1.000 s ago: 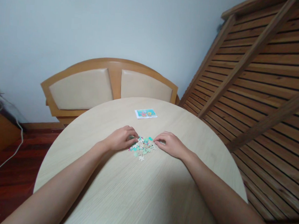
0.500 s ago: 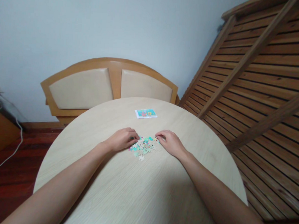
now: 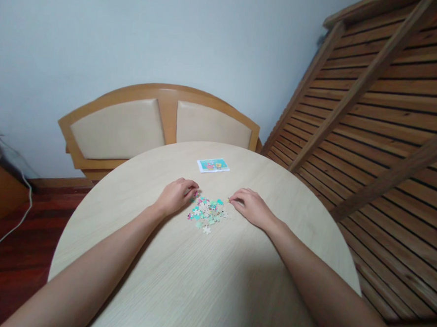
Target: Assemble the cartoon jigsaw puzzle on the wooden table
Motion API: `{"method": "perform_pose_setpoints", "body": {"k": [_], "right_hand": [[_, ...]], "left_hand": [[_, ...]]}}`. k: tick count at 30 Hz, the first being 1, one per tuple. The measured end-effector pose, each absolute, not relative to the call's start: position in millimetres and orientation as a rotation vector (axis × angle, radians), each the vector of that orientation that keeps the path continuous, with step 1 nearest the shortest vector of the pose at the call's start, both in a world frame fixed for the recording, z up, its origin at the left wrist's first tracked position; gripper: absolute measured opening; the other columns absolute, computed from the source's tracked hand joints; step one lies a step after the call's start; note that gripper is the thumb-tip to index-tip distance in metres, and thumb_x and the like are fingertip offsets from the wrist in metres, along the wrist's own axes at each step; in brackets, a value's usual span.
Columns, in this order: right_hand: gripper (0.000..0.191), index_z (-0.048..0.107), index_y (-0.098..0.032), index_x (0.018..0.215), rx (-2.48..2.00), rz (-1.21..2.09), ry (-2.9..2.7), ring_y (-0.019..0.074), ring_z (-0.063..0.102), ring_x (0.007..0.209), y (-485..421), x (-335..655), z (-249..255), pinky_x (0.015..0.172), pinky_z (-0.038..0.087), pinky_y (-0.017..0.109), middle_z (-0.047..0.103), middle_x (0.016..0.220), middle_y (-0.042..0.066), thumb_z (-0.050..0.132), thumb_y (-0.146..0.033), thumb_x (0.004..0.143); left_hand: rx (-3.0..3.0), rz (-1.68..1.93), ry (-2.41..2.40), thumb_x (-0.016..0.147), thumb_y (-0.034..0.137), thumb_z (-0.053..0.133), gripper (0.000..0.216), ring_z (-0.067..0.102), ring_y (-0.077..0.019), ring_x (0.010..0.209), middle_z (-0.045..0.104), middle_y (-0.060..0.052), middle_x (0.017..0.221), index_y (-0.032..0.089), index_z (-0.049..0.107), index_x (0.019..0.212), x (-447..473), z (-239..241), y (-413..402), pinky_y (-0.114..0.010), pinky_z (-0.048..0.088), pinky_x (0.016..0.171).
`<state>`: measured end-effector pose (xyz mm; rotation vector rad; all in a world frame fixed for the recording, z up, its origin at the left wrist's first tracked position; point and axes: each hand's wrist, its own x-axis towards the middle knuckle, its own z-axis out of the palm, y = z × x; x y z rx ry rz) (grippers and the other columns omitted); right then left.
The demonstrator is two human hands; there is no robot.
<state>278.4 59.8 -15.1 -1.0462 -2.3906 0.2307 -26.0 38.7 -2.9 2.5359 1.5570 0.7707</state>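
A small heap of loose jigsaw puzzle pieces (image 3: 208, 213), teal, white and pink, lies on the round pale wooden table (image 3: 204, 276). My left hand (image 3: 175, 194) rests on the table at the heap's upper left, fingers curled and pinched on a puzzle piece at its fingertips. My right hand (image 3: 251, 206) lies at the heap's right edge, fingers bent, fingertips pinched together on a piece I can barely make out.
A small printed picture card (image 3: 213, 165) lies farther back on the table. Behind the table stands a wooden bench with two beige padded backs (image 3: 158, 123). A slatted wooden frame (image 3: 384, 109) leans at the right. Cables (image 3: 5, 190) hang at the left.
My left hand has moved up and back from the heap's left side with a piece in its fingertips. My right hand has shifted slightly up and away, uncovering more of the pile.
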Motion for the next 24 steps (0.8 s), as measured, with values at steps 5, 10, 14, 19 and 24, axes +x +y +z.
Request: {"method": "perform_pose_setpoints", "body": {"k": [5, 10, 14, 19, 24], "right_hand": [[0.013, 0.076, -0.022, 0.095, -1.006, 0.236, -2.382, 0.0213, 0.066, 0.093, 56.7, 276.8, -10.8, 0.088, 0.049, 0.037, 0.074, 0.097, 0.006, 0.063, -0.024, 0.095], [0.015, 0.077, -0.023, 0.1, -0.841, 0.289, -2.447, 0.021, 0.066, 0.094, 48.4, 272.5, -4.9, 0.089, 0.049, 0.036, 0.074, 0.096, 0.006, 0.063, -0.026, 0.095], [0.017, 0.076, -0.023, 0.106, -0.776, 0.323, -2.528, 0.022, 0.065, 0.098, 42.5, 269.5, -2.2, 0.091, 0.049, 0.037, 0.073, 0.101, 0.007, 0.068, -0.03, 0.092], [0.017, 0.075, -0.022, 0.105, -0.749, 0.335, -2.555, 0.0224, 0.065, 0.1, 42.1, 269.2, -1.5, 0.092, 0.049, 0.037, 0.073, 0.102, 0.007, 0.071, -0.03, 0.09], [0.01, 0.076, -0.021, 0.099, -0.737, 0.363, -2.538, 0.0215, 0.066, 0.095, 41.9, 266.8, -0.6, 0.09, 0.049, 0.036, 0.075, 0.095, 0.006, 0.069, -0.025, 0.092]], "left_hand": [[2.491, 0.725, 1.604, 0.097, 0.03, 0.052, 0.022, 0.065, -0.0242, 0.095, 0.074, -0.008, 0.097, 0.021, 0.071, 0.103, -28.6, -13.1, 49.0, -0.036, 0.051, 0.083], [2.552, 0.732, 1.525, 0.096, 0.026, 0.054, 0.018, 0.063, -0.0241, 0.098, 0.074, -0.006, 0.099, 0.021, 0.071, 0.097, -26.9, -12.0, 49.4, -0.037, 0.05, 0.088], [2.629, 0.779, 1.362, 0.099, 0.029, 0.051, 0.021, 0.063, -0.023, 0.1, 0.071, -0.007, 0.103, 0.021, 0.071, 0.101, -16.5, -1.6, 35.7, -0.037, 0.049, 0.091], [2.768, 0.632, 1.088, 0.098, 0.038, 0.056, 0.026, 0.063, -0.0246, 0.101, 0.07, -0.009, 0.104, 0.02, 0.068, 0.113, -0.4, 6.7, 16.9, -0.038, 0.048, 0.092], [2.801, 0.602, 1.047, 0.1, 0.035, 0.053, 0.024, 0.063, -0.0244, 0.102, 0.07, -0.01, 0.105, 0.02, 0.069, 0.11, 1.3, 3.9, 16.8, -0.037, 0.047, 0.094]]}}
